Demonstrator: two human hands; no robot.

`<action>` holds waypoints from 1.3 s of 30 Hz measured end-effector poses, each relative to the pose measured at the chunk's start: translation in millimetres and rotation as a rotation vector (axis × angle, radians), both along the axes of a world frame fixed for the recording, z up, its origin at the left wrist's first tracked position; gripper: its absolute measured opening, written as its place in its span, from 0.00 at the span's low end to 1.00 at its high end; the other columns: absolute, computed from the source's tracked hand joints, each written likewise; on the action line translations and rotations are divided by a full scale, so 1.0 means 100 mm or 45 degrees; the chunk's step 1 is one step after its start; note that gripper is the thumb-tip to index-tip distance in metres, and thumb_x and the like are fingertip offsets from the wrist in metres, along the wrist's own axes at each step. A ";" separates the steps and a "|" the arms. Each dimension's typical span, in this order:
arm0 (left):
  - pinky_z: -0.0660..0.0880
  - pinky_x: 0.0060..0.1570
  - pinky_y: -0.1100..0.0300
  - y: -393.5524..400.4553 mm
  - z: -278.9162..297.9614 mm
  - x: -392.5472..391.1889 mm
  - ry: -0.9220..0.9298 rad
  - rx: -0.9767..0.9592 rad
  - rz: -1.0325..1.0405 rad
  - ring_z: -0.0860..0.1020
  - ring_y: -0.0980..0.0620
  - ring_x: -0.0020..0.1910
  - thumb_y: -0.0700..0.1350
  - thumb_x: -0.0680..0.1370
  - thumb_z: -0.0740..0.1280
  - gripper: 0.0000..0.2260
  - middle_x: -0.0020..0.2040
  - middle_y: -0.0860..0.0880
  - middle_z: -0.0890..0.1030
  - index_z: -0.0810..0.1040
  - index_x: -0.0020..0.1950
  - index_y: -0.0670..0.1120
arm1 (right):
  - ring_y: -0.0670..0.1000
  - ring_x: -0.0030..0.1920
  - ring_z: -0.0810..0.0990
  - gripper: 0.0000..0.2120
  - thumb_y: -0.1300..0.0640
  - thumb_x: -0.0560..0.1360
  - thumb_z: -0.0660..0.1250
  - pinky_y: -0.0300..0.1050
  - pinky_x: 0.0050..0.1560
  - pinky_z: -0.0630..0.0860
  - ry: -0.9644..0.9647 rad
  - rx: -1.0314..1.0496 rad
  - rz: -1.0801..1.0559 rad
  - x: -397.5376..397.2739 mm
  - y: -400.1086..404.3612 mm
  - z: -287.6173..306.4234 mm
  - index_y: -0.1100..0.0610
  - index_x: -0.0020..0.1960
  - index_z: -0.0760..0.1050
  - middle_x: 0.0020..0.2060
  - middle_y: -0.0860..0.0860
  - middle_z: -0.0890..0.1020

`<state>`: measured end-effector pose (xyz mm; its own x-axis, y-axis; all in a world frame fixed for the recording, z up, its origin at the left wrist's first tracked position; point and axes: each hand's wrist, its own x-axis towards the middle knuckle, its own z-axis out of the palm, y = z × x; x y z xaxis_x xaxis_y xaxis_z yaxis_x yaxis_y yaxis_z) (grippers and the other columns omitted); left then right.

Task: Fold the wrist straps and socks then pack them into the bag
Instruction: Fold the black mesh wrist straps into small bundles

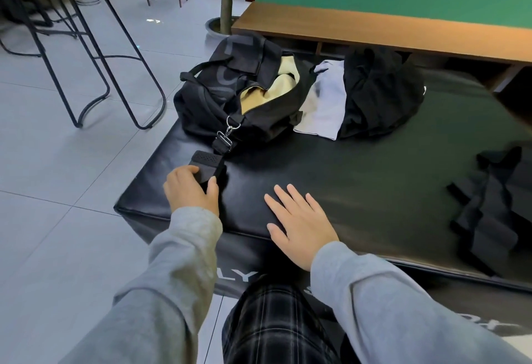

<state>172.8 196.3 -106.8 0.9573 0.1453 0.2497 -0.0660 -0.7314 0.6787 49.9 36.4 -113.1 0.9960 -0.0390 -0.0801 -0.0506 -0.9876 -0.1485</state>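
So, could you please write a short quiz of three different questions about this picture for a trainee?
1. True or false: the bag is zipped closed.
2. Which hand grips the shoulder pad of the bag's strap? A) left hand B) right hand C) neither
3. Fill in: the right hand lies ____ on the black mat.

Key:
1. False. The bag's top is open and its yellow lining shows.
2. A. The left hand curls round the pad; the black straps lie untouched at the right side of the mat.
3. Flat, with the fingers spread and holding nothing.
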 end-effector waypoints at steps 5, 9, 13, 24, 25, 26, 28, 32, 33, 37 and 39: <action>0.62 0.61 0.57 -0.01 -0.05 0.08 0.062 0.063 0.044 0.70 0.42 0.60 0.48 0.74 0.69 0.17 0.58 0.43 0.77 0.76 0.60 0.41 | 0.49 0.76 0.42 0.37 0.40 0.70 0.31 0.49 0.74 0.40 -0.002 -0.005 0.014 0.00 0.00 -0.01 0.46 0.77 0.47 0.77 0.45 0.47; 0.62 0.62 0.50 -0.04 -0.01 -0.04 0.006 0.135 0.109 0.64 0.43 0.66 0.50 0.72 0.71 0.17 0.65 0.46 0.71 0.76 0.57 0.44 | 0.49 0.77 0.43 0.36 0.40 0.71 0.33 0.50 0.74 0.42 -0.025 0.008 0.013 0.00 -0.01 -0.03 0.46 0.77 0.49 0.77 0.46 0.49; 0.61 0.61 0.49 -0.13 -0.01 -0.19 -0.158 0.087 0.035 0.66 0.42 0.65 0.48 0.69 0.73 0.15 0.64 0.45 0.71 0.78 0.52 0.43 | 0.47 0.76 0.43 0.32 0.40 0.74 0.40 0.48 0.74 0.40 -0.047 0.089 0.017 0.01 -0.03 0.00 0.45 0.77 0.51 0.77 0.43 0.50; 0.57 0.60 0.65 -0.70 -0.22 -0.79 -0.283 -0.161 -0.478 0.65 0.47 0.59 0.53 0.71 0.62 0.16 0.60 0.39 0.72 0.72 0.53 0.44 | 0.40 0.64 0.67 0.22 0.62 0.76 0.64 0.40 0.68 0.65 -0.381 1.299 -0.476 -0.10 -0.18 0.12 0.48 0.67 0.66 0.62 0.39 0.67; 0.57 0.60 0.64 -0.76 -0.22 -0.83 -0.264 -0.184 -0.499 0.65 0.47 0.59 0.52 0.72 0.62 0.16 0.60 0.39 0.71 0.73 0.53 0.42 | 0.40 0.65 0.65 0.23 0.62 0.76 0.63 0.40 0.69 0.64 -0.392 1.313 -0.498 -0.11 -0.19 0.12 0.49 0.68 0.65 0.63 0.38 0.65; 0.60 0.60 0.62 -0.82 -0.21 -0.88 -0.234 -0.205 -0.513 0.65 0.46 0.59 0.51 0.73 0.62 0.16 0.61 0.40 0.71 0.74 0.53 0.41 | 0.39 0.66 0.63 0.23 0.63 0.76 0.63 0.41 0.71 0.62 -0.406 1.340 -0.524 -0.14 -0.20 0.12 0.49 0.69 0.64 0.64 0.38 0.64; 0.63 0.60 0.57 -0.94 -0.18 -0.97 -0.173 -0.225 -0.538 0.65 0.46 0.61 0.48 0.72 0.64 0.15 0.63 0.42 0.69 0.74 0.54 0.40 | 0.40 0.68 0.61 0.24 0.62 0.77 0.62 0.44 0.72 0.61 -0.419 1.407 -0.593 -0.23 -0.26 0.12 0.47 0.69 0.62 0.65 0.37 0.62; 0.59 0.60 0.62 -1.16 -0.14 -1.11 -0.180 -0.226 -0.615 0.64 0.48 0.61 0.52 0.73 0.61 0.18 0.63 0.42 0.69 0.74 0.54 0.40 | 0.41 0.66 0.64 0.22 0.63 0.77 0.61 0.39 0.67 0.64 -0.539 1.494 -0.790 -0.47 -0.49 0.13 0.41 0.63 0.63 0.66 0.41 0.65; 0.58 0.60 0.64 -1.20 -0.15 -1.13 -0.194 -0.231 -0.637 0.64 0.48 0.61 0.53 0.73 0.59 0.19 0.63 0.42 0.69 0.74 0.54 0.40 | 0.40 0.63 0.67 0.21 0.64 0.77 0.61 0.35 0.64 0.65 -0.603 1.514 -0.841 -0.54 -0.55 0.16 0.43 0.62 0.64 0.66 0.43 0.67; 0.53 0.62 0.72 -1.40 -0.15 -1.21 -0.222 -0.252 -0.698 0.65 0.47 0.60 0.52 0.73 0.58 0.19 0.61 0.40 0.70 0.74 0.54 0.39 | 0.41 0.58 0.73 0.18 0.66 0.77 0.59 0.27 0.51 0.69 -0.797 1.559 -0.998 -0.77 -0.83 0.30 0.46 0.59 0.67 0.60 0.43 0.73; 0.50 0.62 0.75 -1.52 -0.14 -1.25 -0.226 -0.261 -0.726 0.66 0.45 0.61 0.51 0.73 0.58 0.18 0.62 0.38 0.69 0.73 0.54 0.38 | 0.36 0.55 0.73 0.18 0.67 0.77 0.59 0.26 0.50 0.70 -0.882 1.543 -1.019 -0.87 -0.96 0.36 0.44 0.56 0.67 0.58 0.42 0.73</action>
